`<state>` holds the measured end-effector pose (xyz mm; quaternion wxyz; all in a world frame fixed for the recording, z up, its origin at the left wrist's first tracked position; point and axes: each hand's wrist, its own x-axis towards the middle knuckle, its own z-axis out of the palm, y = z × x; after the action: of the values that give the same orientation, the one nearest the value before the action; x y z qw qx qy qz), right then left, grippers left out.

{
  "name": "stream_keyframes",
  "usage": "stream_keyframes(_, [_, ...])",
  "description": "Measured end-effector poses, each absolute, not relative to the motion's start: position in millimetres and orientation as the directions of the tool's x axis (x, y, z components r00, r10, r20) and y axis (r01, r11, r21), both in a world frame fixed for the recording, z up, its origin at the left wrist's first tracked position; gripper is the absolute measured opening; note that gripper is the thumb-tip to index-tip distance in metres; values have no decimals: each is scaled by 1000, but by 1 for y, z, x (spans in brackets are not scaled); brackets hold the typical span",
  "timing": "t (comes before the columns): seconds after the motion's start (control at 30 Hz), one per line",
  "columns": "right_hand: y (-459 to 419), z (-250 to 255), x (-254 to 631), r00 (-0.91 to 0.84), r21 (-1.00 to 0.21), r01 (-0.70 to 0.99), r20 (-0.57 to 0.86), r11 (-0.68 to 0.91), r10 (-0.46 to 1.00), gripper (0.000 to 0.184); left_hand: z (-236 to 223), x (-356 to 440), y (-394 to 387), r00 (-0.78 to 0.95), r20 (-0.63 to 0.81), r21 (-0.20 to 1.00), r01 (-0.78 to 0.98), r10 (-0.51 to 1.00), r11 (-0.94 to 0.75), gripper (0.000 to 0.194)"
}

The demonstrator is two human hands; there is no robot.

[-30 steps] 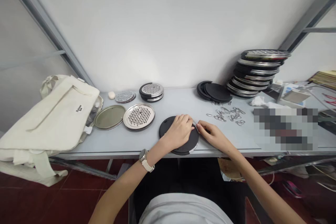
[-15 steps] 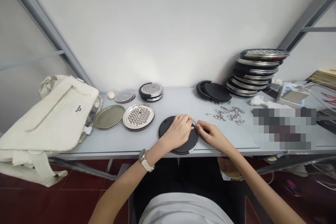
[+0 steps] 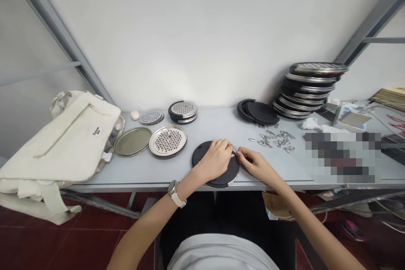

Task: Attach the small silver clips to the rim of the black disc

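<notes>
A round black disc (image 3: 202, 156) lies at the table's front edge. My left hand (image 3: 217, 158) rests on top of it with fingers curled over its right rim. My right hand (image 3: 257, 163) is pinched at that same rim, where a small metal clip (image 3: 234, 150) shows between the fingertips of both hands. Loose metal clips (image 3: 275, 138) are scattered just behind my right hand.
A perforated steel plate (image 3: 167, 140) and a plain metal lid (image 3: 132, 140) lie left of the disc, beside a cream cloth bag (image 3: 63, 139). Further back are small grater discs (image 3: 182, 110), black discs (image 3: 258, 112) and a tall stack of discs (image 3: 310, 88). The grey table (image 3: 152, 168) ends close to me.
Both hands stay at the disc's right rim with only small finger shifts. The view has drifted slightly.
</notes>
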<state>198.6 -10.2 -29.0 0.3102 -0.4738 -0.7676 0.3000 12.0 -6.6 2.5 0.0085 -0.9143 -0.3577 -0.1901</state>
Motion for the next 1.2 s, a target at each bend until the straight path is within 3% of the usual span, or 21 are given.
stream_keyframes(1.2, [-10, -28, 199, -354, -777, 516, 189, 360, 916, 35, 4, 12, -7, 679, 345, 122, 652, 648, -748, 20])
